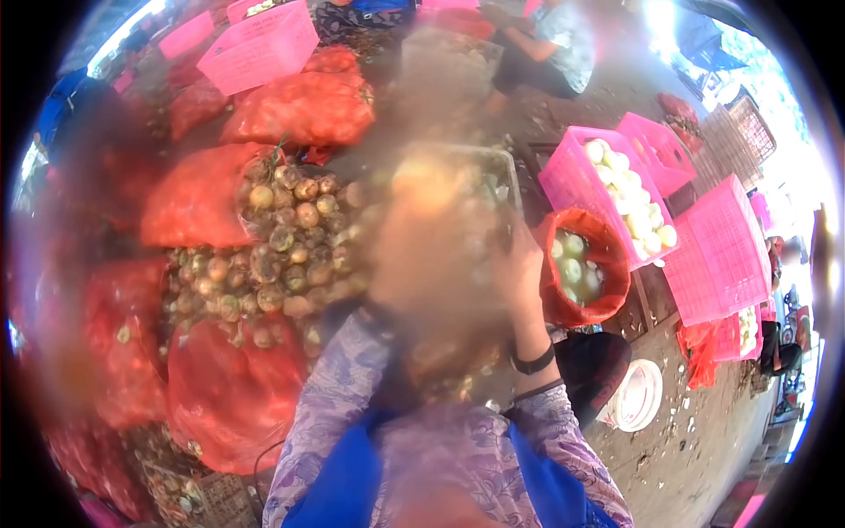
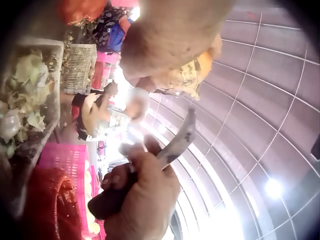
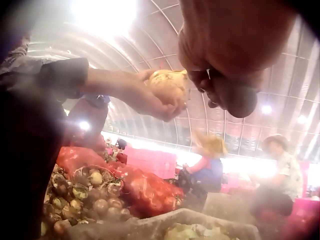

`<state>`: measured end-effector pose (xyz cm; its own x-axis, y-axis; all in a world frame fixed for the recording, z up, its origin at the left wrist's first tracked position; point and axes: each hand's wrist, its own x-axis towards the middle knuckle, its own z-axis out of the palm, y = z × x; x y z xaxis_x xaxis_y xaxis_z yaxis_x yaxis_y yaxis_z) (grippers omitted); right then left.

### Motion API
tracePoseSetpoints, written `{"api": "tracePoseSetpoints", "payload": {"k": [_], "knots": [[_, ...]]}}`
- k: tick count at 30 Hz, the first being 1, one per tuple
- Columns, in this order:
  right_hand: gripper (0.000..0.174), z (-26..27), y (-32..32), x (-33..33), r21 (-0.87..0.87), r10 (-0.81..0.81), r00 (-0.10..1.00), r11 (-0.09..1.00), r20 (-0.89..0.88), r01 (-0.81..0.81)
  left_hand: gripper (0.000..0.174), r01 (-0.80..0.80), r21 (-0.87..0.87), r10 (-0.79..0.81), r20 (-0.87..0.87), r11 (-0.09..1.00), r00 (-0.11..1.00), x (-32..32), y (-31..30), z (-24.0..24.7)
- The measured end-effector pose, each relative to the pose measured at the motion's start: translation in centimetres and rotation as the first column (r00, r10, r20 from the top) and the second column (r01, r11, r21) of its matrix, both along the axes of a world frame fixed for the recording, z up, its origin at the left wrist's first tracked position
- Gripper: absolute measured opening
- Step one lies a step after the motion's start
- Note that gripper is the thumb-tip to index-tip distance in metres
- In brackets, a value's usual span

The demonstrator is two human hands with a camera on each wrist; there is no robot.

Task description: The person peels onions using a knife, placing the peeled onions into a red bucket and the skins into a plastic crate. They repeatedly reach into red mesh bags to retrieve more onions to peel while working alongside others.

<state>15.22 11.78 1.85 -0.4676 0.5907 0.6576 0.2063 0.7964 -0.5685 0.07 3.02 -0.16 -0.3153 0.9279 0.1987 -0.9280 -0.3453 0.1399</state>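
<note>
My left hand (image 1: 418, 255) grips an onion (image 2: 187, 77), blurred in the head view but plain in both wrist views; its skin is yellowish with dark, dirty patches. In my right hand (image 2: 145, 195) is a small knife (image 2: 179, 142) with a short curved blade and a dark handle, my fingers curled round the handle. The blade points up toward the onion, with a gap between them in the left wrist view. Below my hands stands a pale crate (image 1: 515, 176) holding onion skins and peelings (image 2: 30, 75).
Unpeeled onions (image 1: 299, 220) lie heaped at my left among red mesh sacks (image 1: 233, 396). At my right are a bucket lined with a red bag (image 1: 585, 312) with peeled onions in liquid, a pink crate (image 1: 563, 180) of peeled onions and a white bucket (image 1: 638, 396). Other people sit ahead.
</note>
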Motion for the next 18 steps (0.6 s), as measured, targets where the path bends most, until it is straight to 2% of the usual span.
{"api": "tracePoseSetpoints", "payload": {"k": [3, 6, 10, 18], "knots": [[0.048, -1.7, -0.4, -0.4, 0.054, -0.011, 0.999, 0.998, 0.030, 0.010, 0.055, -0.178, -0.111, 0.134, -0.325, 0.978, 0.936, 0.3, 0.3, -0.4], [0.048, -3.4, -0.8, -0.7, 0.138, -0.042, 0.994, 0.990, 0.101, 0.028, 0.056, -0.363, -0.149, 0.209, -0.597, 0.920, 0.775, 0.5, 0.4, -0.4], [0.048, -4.7, -0.6, -1.0, 0.193, -0.080, 0.985, 0.980, 0.153, 0.050, 0.054, -0.426, -0.147, 0.238, -0.649, 0.893, 0.722, 0.7, 0.2, -0.1], [0.047, -6.3, -0.3, -1.4, 0.224, -0.118, 0.969, 0.972, 0.217, 0.068, 0.050, -0.441, -0.153, 0.243, -0.655, 0.885, 0.715, 1.2, 0.5, 0.4]]}}
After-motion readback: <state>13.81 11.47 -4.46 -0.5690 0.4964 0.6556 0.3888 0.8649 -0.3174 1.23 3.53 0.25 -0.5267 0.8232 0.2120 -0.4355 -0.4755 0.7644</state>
